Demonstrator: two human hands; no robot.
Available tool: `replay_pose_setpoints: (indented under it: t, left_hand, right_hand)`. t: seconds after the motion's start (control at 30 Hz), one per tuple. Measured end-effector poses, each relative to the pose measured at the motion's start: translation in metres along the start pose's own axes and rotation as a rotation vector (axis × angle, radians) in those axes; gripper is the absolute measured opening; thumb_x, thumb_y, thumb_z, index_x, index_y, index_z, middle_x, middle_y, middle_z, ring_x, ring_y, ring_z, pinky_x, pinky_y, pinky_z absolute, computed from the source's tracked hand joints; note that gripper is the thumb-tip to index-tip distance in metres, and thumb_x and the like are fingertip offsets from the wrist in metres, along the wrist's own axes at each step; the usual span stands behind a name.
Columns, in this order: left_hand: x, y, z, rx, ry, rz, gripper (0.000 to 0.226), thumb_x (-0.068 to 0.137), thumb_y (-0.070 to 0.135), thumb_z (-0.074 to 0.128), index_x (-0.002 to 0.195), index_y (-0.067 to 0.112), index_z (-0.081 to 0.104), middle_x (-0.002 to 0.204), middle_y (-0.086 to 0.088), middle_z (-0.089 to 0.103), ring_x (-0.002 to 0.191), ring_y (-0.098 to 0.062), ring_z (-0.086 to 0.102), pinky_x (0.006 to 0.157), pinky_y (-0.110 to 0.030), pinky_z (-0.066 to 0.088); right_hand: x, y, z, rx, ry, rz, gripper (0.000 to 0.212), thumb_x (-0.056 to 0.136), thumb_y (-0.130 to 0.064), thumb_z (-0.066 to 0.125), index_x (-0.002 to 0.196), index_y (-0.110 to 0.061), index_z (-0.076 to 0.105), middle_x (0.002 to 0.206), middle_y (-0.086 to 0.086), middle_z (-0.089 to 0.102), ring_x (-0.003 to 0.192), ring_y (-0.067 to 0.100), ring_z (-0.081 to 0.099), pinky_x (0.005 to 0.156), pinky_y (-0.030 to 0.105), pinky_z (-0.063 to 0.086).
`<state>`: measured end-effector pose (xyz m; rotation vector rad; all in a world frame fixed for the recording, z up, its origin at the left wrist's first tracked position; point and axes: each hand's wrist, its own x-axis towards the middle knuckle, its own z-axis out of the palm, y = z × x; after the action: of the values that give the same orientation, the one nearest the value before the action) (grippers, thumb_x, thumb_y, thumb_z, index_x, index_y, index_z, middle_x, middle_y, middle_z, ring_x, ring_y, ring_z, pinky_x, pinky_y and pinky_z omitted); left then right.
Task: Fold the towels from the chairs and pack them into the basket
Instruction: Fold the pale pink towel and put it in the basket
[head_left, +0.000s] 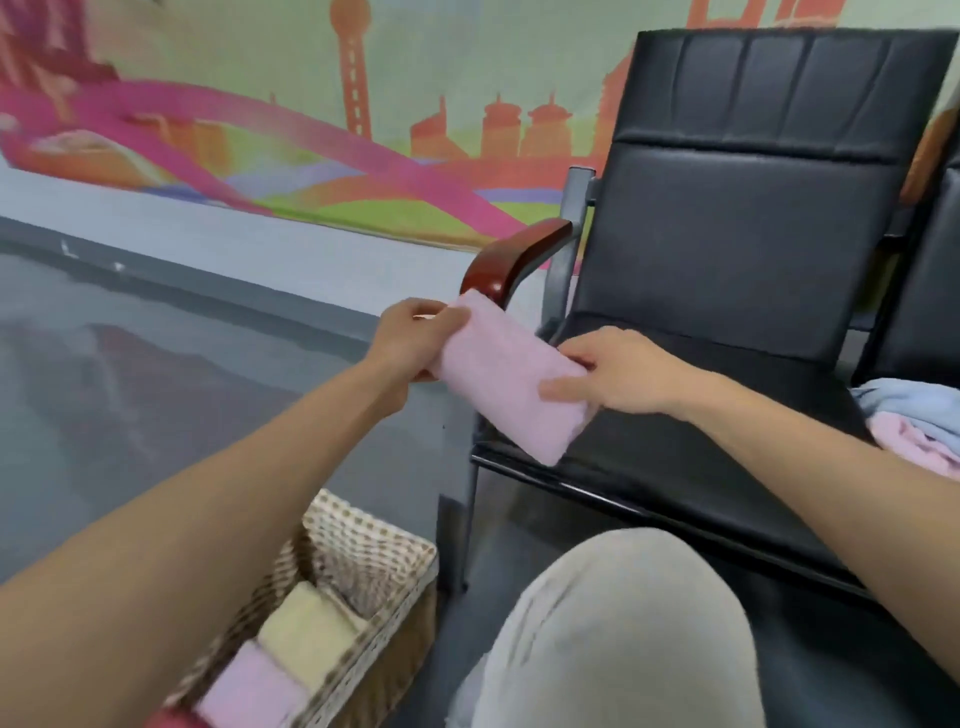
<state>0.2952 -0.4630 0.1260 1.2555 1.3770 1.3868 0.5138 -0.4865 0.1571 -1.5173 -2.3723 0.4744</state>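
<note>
A folded pink towel is held in the air over the front left corner of the black chair seat. My left hand grips its far end, and my right hand pinches its right side with the thumb on top. The woven basket stands on the floor at the lower left, below my left forearm. Inside it lie a folded cream towel and a folded pink towel. A loose blue towel and a loose pink towel lie on the seat at the right edge.
The chair has a red-brown wooden armrest just behind the held towel. A second black chair adjoins on the right. My knee in light trousers is at the bottom centre. Grey floor spreads to the left, under a painted wall.
</note>
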Motion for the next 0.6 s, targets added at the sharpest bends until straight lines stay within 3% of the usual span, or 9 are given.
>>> replay_pose_setpoints:
  t: [0.07, 0.17, 0.3, 0.43, 0.5, 0.6]
  left_hand:
    - [-0.008, -0.017, -0.039, -0.022, 0.063, -0.066, 0.034, 0.084, 0.035, 0.070, 0.108, 0.013, 0.062, 0.104, 0.000, 0.066, 0.092, -0.016, 0.062, 0.075, -0.036, 0.056]
    - [-0.026, -0.053, -0.097, -0.048, 0.089, -0.174, 0.038, 0.085, 0.033, 0.071, 0.112, 0.008, 0.064, 0.110, -0.005, 0.068, 0.099, -0.020, 0.064, 0.075, -0.034, 0.057]
    - [-0.056, -0.110, -0.162, -0.104, 0.093, -0.308, 0.010, 0.085, 0.010, 0.067, 0.094, 0.006, 0.070, 0.095, -0.010, 0.069, 0.088, -0.022, 0.064, 0.081, -0.037, 0.053]
    - [-0.076, -0.175, -0.203, -0.030, 0.126, -0.454, 0.013, 0.084, 0.001, 0.064, 0.096, 0.003, 0.069, 0.084, -0.007, 0.068, 0.071, -0.013, 0.064, 0.064, -0.023, 0.052]
    - [-0.080, -0.218, -0.216, -0.076, 0.226, -0.566, 0.020, 0.081, 0.004, 0.071, 0.100, -0.003, 0.067, 0.093, -0.012, 0.070, 0.079, -0.019, 0.066, 0.073, -0.027, 0.053]
    - [-0.088, -0.282, -0.229, -0.267, 0.401, -0.749, 0.040, 0.074, 0.010, 0.080, 0.108, -0.006, 0.066, 0.109, -0.015, 0.070, 0.099, -0.025, 0.068, 0.084, -0.034, 0.056]
  right_hand:
    - [0.018, -0.030, 0.026, -0.074, -0.072, -0.033, 0.047, 0.086, -0.044, 0.063, 0.087, 0.003, 0.060, 0.085, 0.017, 0.064, 0.074, 0.024, 0.057, 0.064, 0.036, 0.037]
    - [0.037, -0.064, 0.072, -0.062, -0.220, -0.050, 0.038, 0.090, -0.034, 0.057, 0.097, 0.003, 0.063, 0.095, 0.015, 0.067, 0.088, 0.030, 0.063, 0.078, 0.041, 0.047]
    - [0.053, -0.091, 0.148, -0.017, -0.438, -0.035, 0.018, 0.084, -0.019, 0.055, 0.082, -0.002, 0.059, 0.081, 0.010, 0.058, 0.071, 0.021, 0.052, 0.064, 0.030, 0.036]
    - [0.072, -0.099, 0.229, 0.111, -0.663, 0.018, 0.034, 0.081, -0.020, 0.061, 0.106, 0.004, 0.062, 0.098, 0.015, 0.063, 0.077, 0.017, 0.055, 0.065, 0.028, 0.044]
    - [0.081, -0.102, 0.265, 0.134, -0.775, 0.027, 0.029, 0.086, -0.014, 0.060, 0.109, 0.003, 0.060, 0.099, 0.013, 0.058, 0.079, 0.017, 0.054, 0.063, 0.024, 0.044]
    - [0.093, -0.103, 0.318, 0.184, -0.879, 0.046, 0.007, 0.086, -0.010, 0.058, 0.092, -0.006, 0.059, 0.090, 0.008, 0.053, 0.074, 0.014, 0.051, 0.061, 0.023, 0.042]
